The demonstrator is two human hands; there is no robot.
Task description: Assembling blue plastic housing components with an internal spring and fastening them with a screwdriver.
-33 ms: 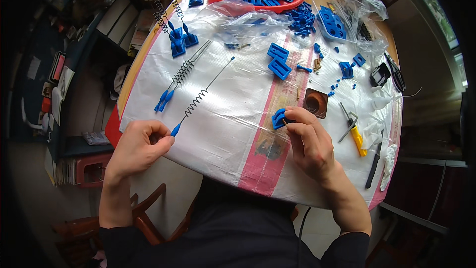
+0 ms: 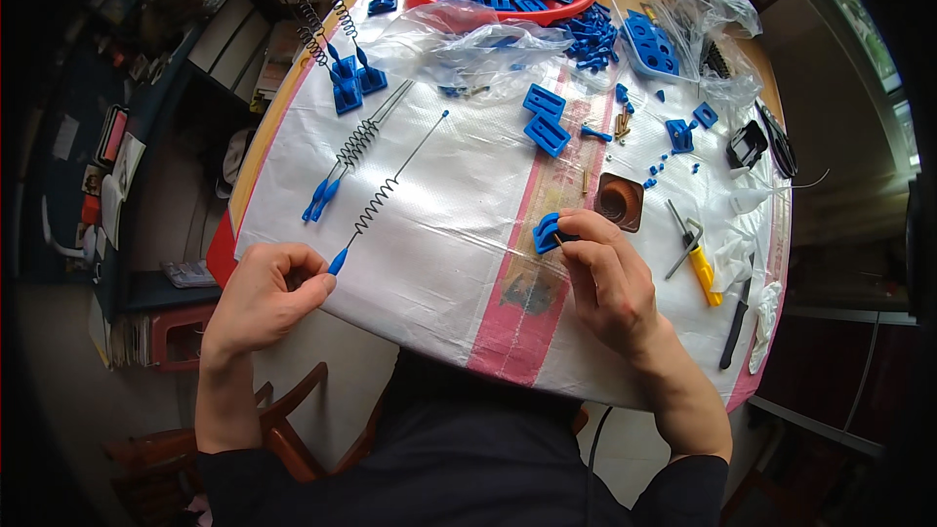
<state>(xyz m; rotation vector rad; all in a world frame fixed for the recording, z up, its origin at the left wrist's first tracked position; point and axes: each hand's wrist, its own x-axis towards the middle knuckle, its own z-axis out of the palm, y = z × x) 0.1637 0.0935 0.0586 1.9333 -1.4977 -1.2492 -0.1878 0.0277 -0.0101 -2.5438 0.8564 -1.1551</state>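
My left hand (image 2: 262,295) pinches the blue tip of a thin metal rod with a coil spring (image 2: 388,187) on it. The rod lies slanted across the white woven sheet (image 2: 459,263) that covers the round table. My right hand (image 2: 607,285) holds a small blue plastic part (image 2: 546,232) between thumb and fingers, just above the sheet's pink stripe. The two hands are well apart, both near the table's front edge.
A red bowl (image 2: 584,8) of blue parts stands at the back, with clear bags (image 2: 459,39) before it. More spring rods (image 2: 359,135), two blue blocks (image 2: 545,121), a brown cup (image 2: 619,201), a yellow-handled tool (image 2: 705,271) and a black tool (image 2: 734,328) lie around.
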